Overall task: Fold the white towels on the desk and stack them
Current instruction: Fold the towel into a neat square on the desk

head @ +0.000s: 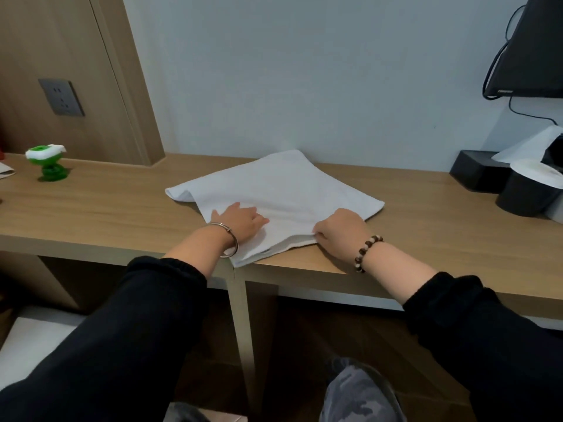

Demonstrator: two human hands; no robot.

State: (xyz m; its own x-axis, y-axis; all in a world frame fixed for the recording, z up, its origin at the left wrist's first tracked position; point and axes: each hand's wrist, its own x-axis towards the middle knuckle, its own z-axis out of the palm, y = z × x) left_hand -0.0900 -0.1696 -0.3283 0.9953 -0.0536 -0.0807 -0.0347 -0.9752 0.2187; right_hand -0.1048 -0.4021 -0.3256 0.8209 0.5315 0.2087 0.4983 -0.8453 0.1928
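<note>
Grip: right hand (341, 229) pinched the towel (283, 187) at its near edge; left hand (240, 220) pressed flat on it. Bulk lay beyond both, toward the wall (304, 86).

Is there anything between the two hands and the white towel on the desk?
Nothing visible is in the way. The left hand lies flat on the white towel and the right hand pinches its near edge. The green toy and the black holders stand well off to either side on the desk.

The black screen (537, 47) bears small lettering on its frame, possibly "Hisense".
</note>
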